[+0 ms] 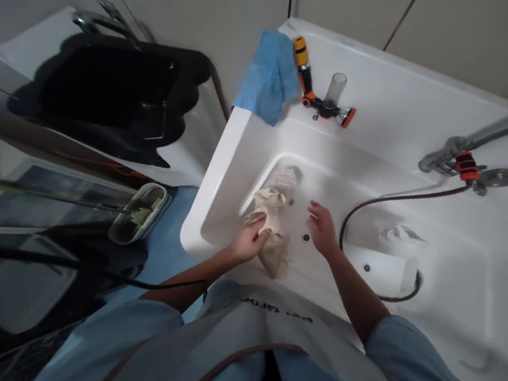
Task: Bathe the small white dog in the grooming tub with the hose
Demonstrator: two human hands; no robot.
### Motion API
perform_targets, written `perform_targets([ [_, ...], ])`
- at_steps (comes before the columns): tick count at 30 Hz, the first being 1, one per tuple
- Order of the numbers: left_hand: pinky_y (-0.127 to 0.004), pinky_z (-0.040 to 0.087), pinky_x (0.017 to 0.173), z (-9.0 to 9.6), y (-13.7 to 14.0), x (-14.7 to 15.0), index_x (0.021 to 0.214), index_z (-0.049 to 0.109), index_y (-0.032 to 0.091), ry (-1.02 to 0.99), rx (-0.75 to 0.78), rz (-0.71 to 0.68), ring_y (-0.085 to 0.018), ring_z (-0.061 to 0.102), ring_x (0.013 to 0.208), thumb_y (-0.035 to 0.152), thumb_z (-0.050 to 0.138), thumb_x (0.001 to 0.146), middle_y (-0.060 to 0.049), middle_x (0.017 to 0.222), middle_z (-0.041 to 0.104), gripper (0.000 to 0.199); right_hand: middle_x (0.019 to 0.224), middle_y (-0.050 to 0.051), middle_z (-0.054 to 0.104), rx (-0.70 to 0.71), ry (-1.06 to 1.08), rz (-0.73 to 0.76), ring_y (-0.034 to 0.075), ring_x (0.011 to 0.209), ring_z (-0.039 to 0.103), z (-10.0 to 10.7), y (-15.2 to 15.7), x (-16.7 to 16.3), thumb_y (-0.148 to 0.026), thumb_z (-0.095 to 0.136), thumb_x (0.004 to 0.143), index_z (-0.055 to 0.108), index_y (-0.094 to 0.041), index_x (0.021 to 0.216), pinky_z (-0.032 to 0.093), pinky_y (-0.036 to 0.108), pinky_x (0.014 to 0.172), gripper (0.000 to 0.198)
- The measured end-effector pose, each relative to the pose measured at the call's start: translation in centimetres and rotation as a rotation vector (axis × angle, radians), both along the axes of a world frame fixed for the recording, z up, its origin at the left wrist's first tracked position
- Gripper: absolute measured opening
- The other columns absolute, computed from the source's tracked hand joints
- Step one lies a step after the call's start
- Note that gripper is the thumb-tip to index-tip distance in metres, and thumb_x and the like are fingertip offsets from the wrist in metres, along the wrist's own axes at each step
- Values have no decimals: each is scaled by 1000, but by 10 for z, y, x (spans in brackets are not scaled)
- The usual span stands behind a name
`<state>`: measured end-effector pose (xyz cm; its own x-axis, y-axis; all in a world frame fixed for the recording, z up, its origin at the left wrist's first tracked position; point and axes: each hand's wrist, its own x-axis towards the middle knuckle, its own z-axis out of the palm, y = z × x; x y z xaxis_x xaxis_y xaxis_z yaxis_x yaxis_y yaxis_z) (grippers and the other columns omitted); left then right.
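Inside the white tub (208, 185), my left hand (249, 239) has its fingers closed around a crumpled beige cloth (274, 214). The cloth hangs down toward the near side of the tub. Just beyond it lies a pale, blurred shape (285, 179) whose kind I cannot make out. My right hand (322, 227) hovers over the tub floor to the right of the cloth, apart from it. Its fingers are slightly bent and spread, with nothing in them. A small dark drain hole (306, 238) shows beside it.
A blue cloth (270, 73) drapes over the tub's far left corner. Beside it rests a black and orange spray nozzle (323, 105). A dark hose (390, 199) runs from the tap (450, 158) into the tub. Left stand a black basin (109, 94) and a mop bucket (126, 225).
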<state>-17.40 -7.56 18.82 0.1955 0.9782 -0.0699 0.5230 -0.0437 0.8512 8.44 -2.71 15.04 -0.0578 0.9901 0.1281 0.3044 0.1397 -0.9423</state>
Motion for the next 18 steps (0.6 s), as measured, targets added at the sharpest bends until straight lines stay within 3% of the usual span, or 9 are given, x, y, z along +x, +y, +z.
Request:
perform_targets([
  [3,-46,45,122,16,3,9,125,77,19,-51,42,-172,-31,63,134,39,65,96,-16,138,72,38,132,15,74,66,-210,351,34,135,63,22,23,-16,-49,80,82,78,-22,104,46,49,116,36],
  [5,-41,53,108,21,12,11,131,73,19,-103,-23,-140,-27,68,119,42,70,93,-13,128,74,45,106,9,78,86,-356,447,30,114,69,41,44,-22,-39,78,81,76,-22,88,47,46,112,19],
  [7,-33,57,88,25,29,6,128,71,16,-144,-143,-75,-22,69,96,47,77,87,-8,108,74,52,90,5,75,94,-482,375,25,93,68,61,64,-19,-33,77,78,73,-21,86,51,39,96,14],
  [10,-27,51,70,44,62,-6,102,70,15,-74,-255,-78,-18,63,77,54,84,79,-1,84,67,47,87,4,71,141,-634,207,23,83,62,87,85,-5,-35,79,79,70,-20,93,45,32,77,22],
  [12,-27,49,69,71,82,-13,90,67,16,101,-152,-45,-19,62,77,54,87,78,-1,81,64,44,86,4,69,194,-705,165,23,82,60,102,93,4,-43,81,83,68,-21,97,42,31,75,29],
  [14,-30,51,77,107,92,-16,93,68,17,317,47,-21,-22,65,88,49,89,79,-4,89,67,40,88,5,68,254,-745,162,24,84,61,117,96,12,-54,81,87,67,-21,102,42,31,75,39],
  [16,-35,54,86,141,87,-18,101,71,18,512,177,-19,-28,68,101,44,86,84,-9,101,69,35,95,7,69,300,-761,177,25,90,63,128,94,22,-63,80,88,67,-21,106,44,32,77,47],
  [18,-39,55,92,160,71,-25,109,72,19,615,177,-80,-31,69,108,42,81,89,-12,108,69,32,104,10,71,284,-733,238,28,99,66,129,85,32,-68,82,85,69,-21,108,47,33,81,54],
])
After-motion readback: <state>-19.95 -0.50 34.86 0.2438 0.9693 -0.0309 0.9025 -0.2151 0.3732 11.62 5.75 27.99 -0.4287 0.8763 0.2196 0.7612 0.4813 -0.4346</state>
